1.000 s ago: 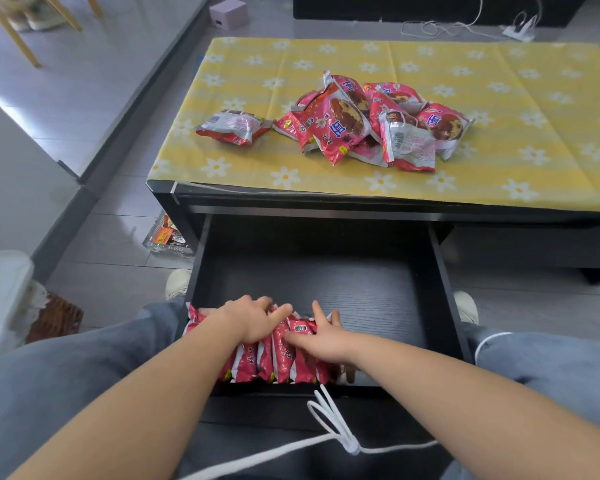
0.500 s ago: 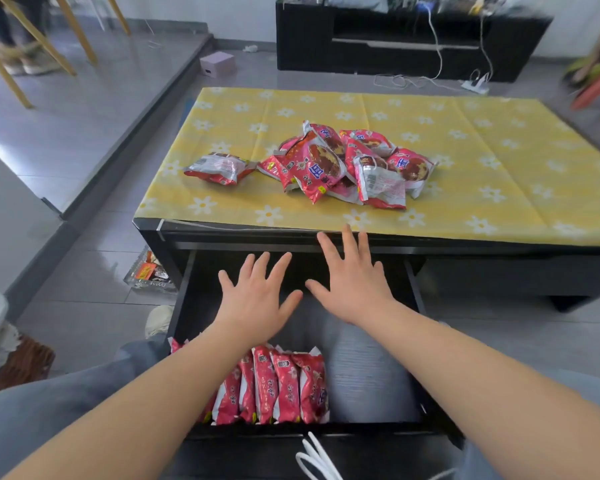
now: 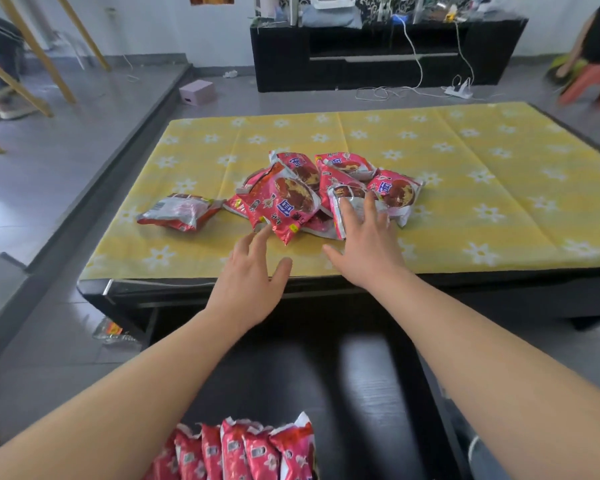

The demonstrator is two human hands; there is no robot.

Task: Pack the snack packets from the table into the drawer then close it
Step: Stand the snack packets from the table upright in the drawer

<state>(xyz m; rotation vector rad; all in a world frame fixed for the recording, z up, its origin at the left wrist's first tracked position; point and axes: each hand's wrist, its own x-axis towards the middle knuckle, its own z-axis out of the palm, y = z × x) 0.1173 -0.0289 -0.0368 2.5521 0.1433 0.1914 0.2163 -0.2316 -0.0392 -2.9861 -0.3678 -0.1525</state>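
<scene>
Both hands are held out over the front of the tabletop [image 3: 465, 202], which is covered with a yellow daisy-print cloth. The left hand [image 3: 246, 285] is seen with fingers spread and fairly straight, nothing gripped; its fingertips are at the near corner of the big red packet [image 3: 281, 202] at the front of the pile of snack packets [image 3: 343, 181], contact probable but not clearly resolved. The right hand [image 3: 364, 247] is laid flat with splayed, straight fingers on a silver-backed packet [image 3: 343, 216] at the right front of the pile; nothing is curled round or pinched. The pile is heaped near the middle of the tabletop, packets overlapping at mixed angles, mostly red faces up. One lone packet [image 3: 181, 211] is lying just left of the pile, silver side up, apart from the hands. Below the table edge the drawer [image 3: 361, 393] is pulled out, dark inside, with glare on its floor. A row of packets [image 3: 250, 452] is stood on edge at the drawer's near left corner, packed side by side; the right part is bare. A crumpled wrapper [image 3: 113, 330] is seen on the floor left of the drawer. Further back are noted a black cabinet [image 3: 378, 71], a pink box [image 3: 197, 92], a white power strip [image 3: 459, 90] with cables, and a red stool [image 3: 593, 84].
</scene>
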